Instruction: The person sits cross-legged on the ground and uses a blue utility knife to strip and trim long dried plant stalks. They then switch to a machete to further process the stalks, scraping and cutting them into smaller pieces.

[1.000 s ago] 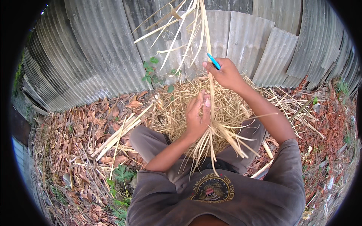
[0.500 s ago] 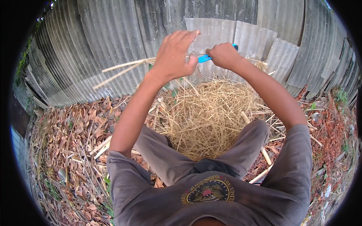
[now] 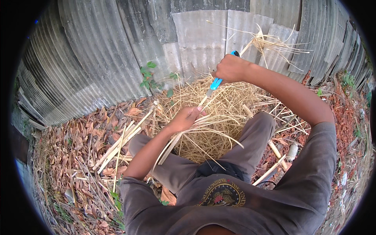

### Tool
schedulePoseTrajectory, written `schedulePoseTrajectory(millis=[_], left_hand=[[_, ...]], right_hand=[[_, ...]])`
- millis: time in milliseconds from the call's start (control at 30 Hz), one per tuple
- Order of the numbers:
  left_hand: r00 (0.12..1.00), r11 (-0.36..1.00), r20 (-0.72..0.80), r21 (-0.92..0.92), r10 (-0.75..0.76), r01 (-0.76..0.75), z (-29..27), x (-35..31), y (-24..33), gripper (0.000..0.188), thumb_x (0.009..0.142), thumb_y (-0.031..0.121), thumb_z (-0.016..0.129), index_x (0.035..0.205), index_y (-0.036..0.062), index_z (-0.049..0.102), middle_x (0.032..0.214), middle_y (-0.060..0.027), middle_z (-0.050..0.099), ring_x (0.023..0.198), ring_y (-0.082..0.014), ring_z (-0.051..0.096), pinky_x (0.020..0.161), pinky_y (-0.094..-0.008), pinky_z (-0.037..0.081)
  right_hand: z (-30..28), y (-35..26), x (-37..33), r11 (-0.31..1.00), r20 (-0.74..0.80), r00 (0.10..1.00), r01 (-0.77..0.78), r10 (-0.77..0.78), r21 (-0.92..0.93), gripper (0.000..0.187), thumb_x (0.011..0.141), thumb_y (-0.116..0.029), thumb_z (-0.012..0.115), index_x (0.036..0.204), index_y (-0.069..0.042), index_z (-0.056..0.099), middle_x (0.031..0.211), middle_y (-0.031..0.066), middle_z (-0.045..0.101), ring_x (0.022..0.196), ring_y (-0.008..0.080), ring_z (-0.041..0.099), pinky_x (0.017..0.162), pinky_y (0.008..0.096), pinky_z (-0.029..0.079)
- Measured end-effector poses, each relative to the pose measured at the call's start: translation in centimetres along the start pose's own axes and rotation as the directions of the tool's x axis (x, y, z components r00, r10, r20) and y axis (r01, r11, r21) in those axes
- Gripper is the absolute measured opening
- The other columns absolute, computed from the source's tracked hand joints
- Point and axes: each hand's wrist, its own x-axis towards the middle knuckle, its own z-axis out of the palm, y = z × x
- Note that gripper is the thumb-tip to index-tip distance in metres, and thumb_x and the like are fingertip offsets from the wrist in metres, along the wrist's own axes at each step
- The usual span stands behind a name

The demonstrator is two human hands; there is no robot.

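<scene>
My right hand (image 3: 231, 69) is closed round a blue utility knife (image 3: 216, 83), its blade pointing down toward my left hand. A pale plant stalk (image 3: 246, 48) extends beyond the right fist to the upper right, ending in a frayed tuft (image 3: 261, 41). Below, my left hand (image 3: 185, 118) pinches a pale length of stalk (image 3: 203, 101) close to the blade tip. Whether this is the same stalk is hidden at the fist. Thin loose strips (image 3: 219, 118) fan out around the left hand and over my leg.
A heap of straw-like shavings (image 3: 239, 96) lies between my legs. Cut stalks (image 3: 119, 145) rest on dry leaves (image 3: 88, 135) at the left, and thicker pieces (image 3: 270, 170) at the right. A corrugated metal fence (image 3: 105, 51) stands ahead, with a green plant (image 3: 148, 76) at its foot.
Both hands have come lower, the left much further, toward my lap. My left hand has gone from raised with spread fingers to a pinch. The frayed tuft now shows at the upper right.
</scene>
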Motion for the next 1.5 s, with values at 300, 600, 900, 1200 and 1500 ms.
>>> schedulePoseTrajectory(millis=[300,600,900,1200,1500], left_hand=[[0.979,0.815,-0.098,-0.572,-0.180,0.093,2.6,-2.0,-0.6,0.042,0.105,0.037,0.037,0.103,0.0021,0.060,0.064,-0.0019,0.053,0.050,-0.0101,0.054,0.046,-0.0242,0.046],[0.984,0.757,0.011,-0.637,-0.175,0.142,5.2,-6.1,0.0,0.048,0.104,0.042,0.036,0.095,-0.0005,0.056,0.057,-0.0036,0.053,0.044,-0.0094,0.053,0.042,-0.0230,0.044],[0.992,0.576,-0.009,-0.815,-0.126,0.066,6.1,-5.3,-2.9,0.050,0.103,0.046,0.037,0.085,0.0026,0.053,0.051,-0.0050,0.048,0.041,-0.0152,0.052,0.041,-0.0277,0.042],[0.924,-0.239,0.056,-0.958,0.378,0.156,8.1,-3.7,-6.1,0.037,0.105,0.036,0.031,0.081,0.0139,0.047,0.043,0.0043,0.034,0.035,-0.0133,0.039,0.045,-0.0278,0.036],[0.954,-0.122,0.137,-0.977,0.266,0.175,7.6,-6.9,-5.0,0.039,0.104,0.038,0.037,0.075,0.0137,0.047,0.044,0.0024,0.034,0.034,-0.0149,0.040,0.045,-0.0309,0.036]], right_hand=[[-6.1,-10.0,-4.3,0.648,-0.144,0.842,-0.279,0.519,0.708,0.043,0.087,-0.048,0.063,0.073,-0.007,0.059,0.057,0.0103,0.059,0.055,0.0314,0.062,0.049,0.0432,0.044],[14.0,-7.8,-7.4,-0.395,0.414,0.386,-0.130,0.825,0.909,0.070,0.094,-0.067,0.039,0.062,-0.005,0.051,0.048,0.0027,0.039,0.044,0.0170,0.039,0.043,0.0357,0.030],[9.6,-12.1,-1.2,0.596,-0.361,0.623,-0.216,0.694,0.773,0.066,0.082,-0.070,0.054,0.061,-0.008,0.051,0.051,0.0081,0.047,0.045,0.0275,0.053,0.044,0.0405,0.041],[11.9,-12.4,1.1,0.671,-0.270,0.751,-0.295,0.603,0.680,0.067,0.082,-0.074,0.051,0.057,-0.011,0.054,0.048,0.0073,0.050,0.041,0.0247,0.053,0.041,0.0395,0.041],[10.7,-10.6,1.5,0.746,-0.374,0.733,-0.266,0.568,0.611,0.069,0.077,-0.077,0.055,0.052,-0.013,0.050,0.042,0.0030,0.043,0.036,0.0211,0.048,0.038,0.0367,0.039]])
